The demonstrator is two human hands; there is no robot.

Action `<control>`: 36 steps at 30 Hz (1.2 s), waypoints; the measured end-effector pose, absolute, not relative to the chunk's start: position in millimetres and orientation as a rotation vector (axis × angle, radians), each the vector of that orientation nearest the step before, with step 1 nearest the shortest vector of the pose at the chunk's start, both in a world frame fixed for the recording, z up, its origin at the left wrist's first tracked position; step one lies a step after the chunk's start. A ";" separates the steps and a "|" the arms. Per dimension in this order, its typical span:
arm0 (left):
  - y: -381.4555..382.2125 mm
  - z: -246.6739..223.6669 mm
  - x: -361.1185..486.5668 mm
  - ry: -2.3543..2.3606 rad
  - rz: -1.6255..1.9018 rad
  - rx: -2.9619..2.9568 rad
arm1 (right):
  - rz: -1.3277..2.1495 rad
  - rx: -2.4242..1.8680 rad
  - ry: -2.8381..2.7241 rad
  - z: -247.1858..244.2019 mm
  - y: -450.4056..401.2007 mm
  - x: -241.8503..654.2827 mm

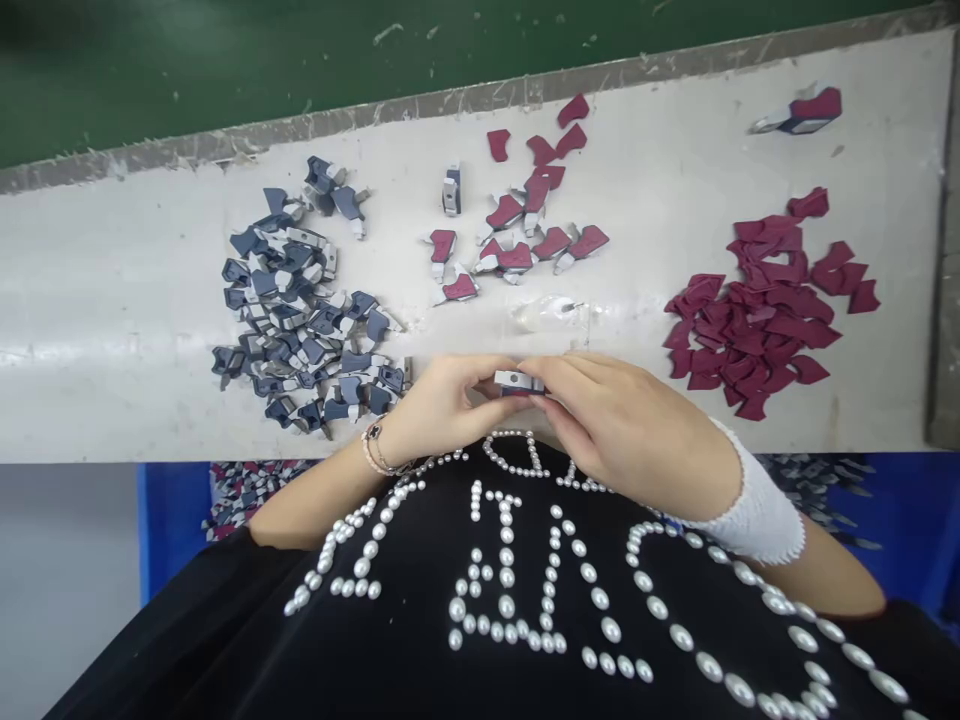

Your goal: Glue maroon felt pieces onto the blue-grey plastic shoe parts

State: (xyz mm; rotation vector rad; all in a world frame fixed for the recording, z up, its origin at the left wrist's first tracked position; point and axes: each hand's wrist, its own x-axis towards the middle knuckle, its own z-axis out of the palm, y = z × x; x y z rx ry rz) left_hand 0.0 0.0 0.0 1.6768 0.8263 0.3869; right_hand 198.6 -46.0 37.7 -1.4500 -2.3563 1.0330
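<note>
Between both hands, just over the table's near edge, is a small grey clip-like part (513,380) with a dark red piece along its lower side. My left hand (455,400) pinches its left end between thumb and fingers. On its right end, my right hand (611,405) grips it with thumb and forefinger. Beyond the hands lie several grey parts with red faces (514,258). A single blue-grey part (451,190) stands apart from them.
To the left is a heap of blue-grey parts (300,320); to the right, a pile of dark red pieces (757,310). One red-faced part (806,110) lies at the far right of the white table (112,300). Blue bins (172,520) with parts sit below the near edge.
</note>
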 end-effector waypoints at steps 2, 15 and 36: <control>-0.2 1.5 0.0 0.827 0.358 1.642 | 1.087 -1.435 -2.334 38.8 -45.2 200.5; -5.4 19.9 0.4 0.822 0.239 1.509 | 1.097 -1.459 -2.284 49.4 -48.8 199.5; 19.5 31.2 -31.4 0.891 0.181 1.463 | 1.114 -1.653 -1.723 53.7 -33.6 247.1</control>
